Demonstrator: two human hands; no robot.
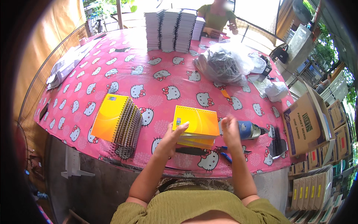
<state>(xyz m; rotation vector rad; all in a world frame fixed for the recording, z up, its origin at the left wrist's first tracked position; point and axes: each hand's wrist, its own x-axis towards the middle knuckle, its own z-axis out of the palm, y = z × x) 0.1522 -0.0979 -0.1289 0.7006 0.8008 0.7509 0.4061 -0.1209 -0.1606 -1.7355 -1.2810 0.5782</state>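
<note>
A small stack of yellow spiral notebooks [197, 121] lies in front of me near the table's front edge, wire binding along its far side. My left hand [169, 141] grips its left side, thumb over the top cover and the other fingers mostly hidden. Just off the right side, my right hand [231, 130] is raised and open, slightly blurred. To the left stands a taller stack of yellow spiral notebooks [111, 115], its coils fanned toward the right. A dark, flat object [191, 151] lies at the near side of the small stack. Blue-handled pliers [226, 156] rest by my right wrist.
Right of my hand are a blue tool with a dark tip [245, 130] and black coils [276, 140]. A cardboard box [307, 121] stands at the right. Plastic bags [223, 61], tall spiral-bound stacks [169, 31] and another person [218, 16] are farther back.
</note>
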